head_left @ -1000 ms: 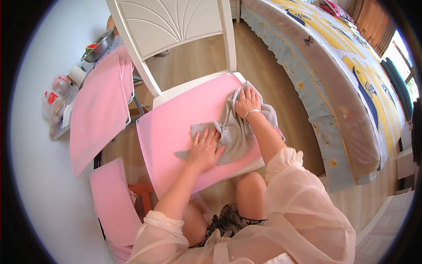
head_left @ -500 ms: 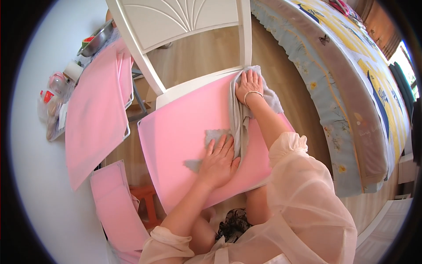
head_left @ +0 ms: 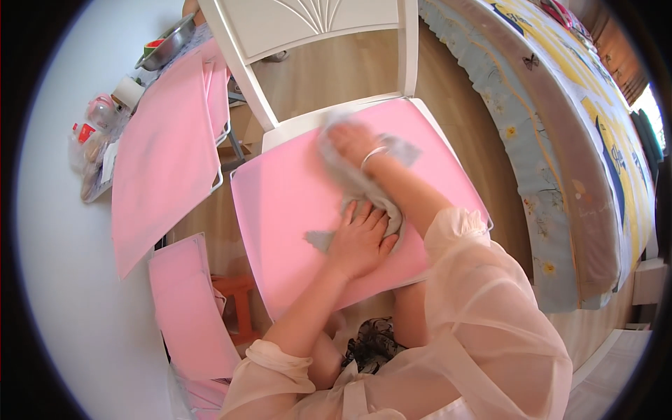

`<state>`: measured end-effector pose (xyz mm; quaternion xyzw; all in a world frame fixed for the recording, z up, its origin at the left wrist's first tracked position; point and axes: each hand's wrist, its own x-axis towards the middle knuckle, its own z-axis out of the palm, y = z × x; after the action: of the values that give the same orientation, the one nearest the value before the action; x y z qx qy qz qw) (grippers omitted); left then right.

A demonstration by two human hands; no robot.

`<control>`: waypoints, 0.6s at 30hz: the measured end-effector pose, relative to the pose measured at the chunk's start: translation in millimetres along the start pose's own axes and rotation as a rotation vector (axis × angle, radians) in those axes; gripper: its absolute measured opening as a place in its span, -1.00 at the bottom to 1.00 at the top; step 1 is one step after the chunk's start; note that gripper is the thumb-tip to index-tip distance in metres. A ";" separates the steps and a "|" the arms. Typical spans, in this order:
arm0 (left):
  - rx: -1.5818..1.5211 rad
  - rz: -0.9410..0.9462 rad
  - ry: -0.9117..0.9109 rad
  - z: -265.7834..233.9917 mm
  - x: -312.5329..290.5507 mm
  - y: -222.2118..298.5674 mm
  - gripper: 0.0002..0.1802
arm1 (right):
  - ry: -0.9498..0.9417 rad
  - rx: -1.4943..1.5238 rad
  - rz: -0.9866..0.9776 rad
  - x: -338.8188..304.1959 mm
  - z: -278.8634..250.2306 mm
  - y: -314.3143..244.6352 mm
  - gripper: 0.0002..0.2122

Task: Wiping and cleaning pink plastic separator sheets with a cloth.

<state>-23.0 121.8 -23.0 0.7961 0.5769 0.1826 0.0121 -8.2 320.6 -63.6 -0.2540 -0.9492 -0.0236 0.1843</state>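
Note:
A flat pink fabric panel point(head_left: 287, 224) with a thin wire edge lies across the seat of a white wooden chair point(head_left: 266, 98). On it is a crumpled grey cloth point(head_left: 394, 218), stretching from near my left hand to under my right. My left hand point(head_left: 358, 241) rests flat on the cloth's near part, fingers stretched and a little apart. Over the far middle of the panel, my right hand point(head_left: 352, 143) presses on the cloth's other end. Motion smears its fingers, so their shape is unclear. A white bracelet circles that wrist.
More pink panels point(head_left: 164, 147) lean at the left, with another folded pink piece point(head_left: 185, 308) below. A metal bowl point(head_left: 171, 45), a white paper roll point(head_left: 128, 92) and plastic bags point(head_left: 94, 136) sit by the wall. A bed point(head_left: 588, 175) lines the right; an orange-red stool point(head_left: 238, 297) stands low left.
My right hand has swept left across the panel from its far right corner, carrying the cloth's end along. My left hand stays flat on the cloth. The view has shifted slightly.

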 end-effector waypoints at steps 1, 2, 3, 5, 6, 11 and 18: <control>-0.078 -0.052 -0.067 -2.2 -3.1 -5.2 -0.61 | -0.046 0.103 -0.219 -1.1 -0.8 -37.9 -0.66; -0.162 -0.099 -0.136 -4.3 -6.6 -5.8 -0.60 | 0.124 0.239 -0.392 -13.9 -2.8 -58.2 -0.65; -0.164 -0.106 -0.135 -3.1 -7.1 -4.7 -0.60 | 0.120 0.243 -0.398 -18.1 -9.9 -56.1 -0.65; -0.100 -0.033 -0.057 -6.6 -2.9 -4.1 -0.57 | -0.212 0.360 -0.189 -29.0 -48.2 -38.1 -0.62; -0.174 -0.032 -0.152 -9.9 1.8 -3.8 -0.49 | -0.225 0.262 0.063 -39.6 -54.1 -22.1 -0.58; 0.011 -0.188 -0.028 0.7 -5.4 -38.3 -0.33 | -0.144 0.021 0.649 -93.3 -61.0 -2.7 -0.47; 0.129 -0.689 -0.149 -15.6 55.3 -129.9 -0.30 | -0.274 -0.028 0.559 -76.7 -61.9 -36.2 -0.47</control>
<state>-131.7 213.3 -23.0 0.5652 0.8192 0.0726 0.0645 56.5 244.2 -32.0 -0.5087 -0.8581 0.0494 0.0502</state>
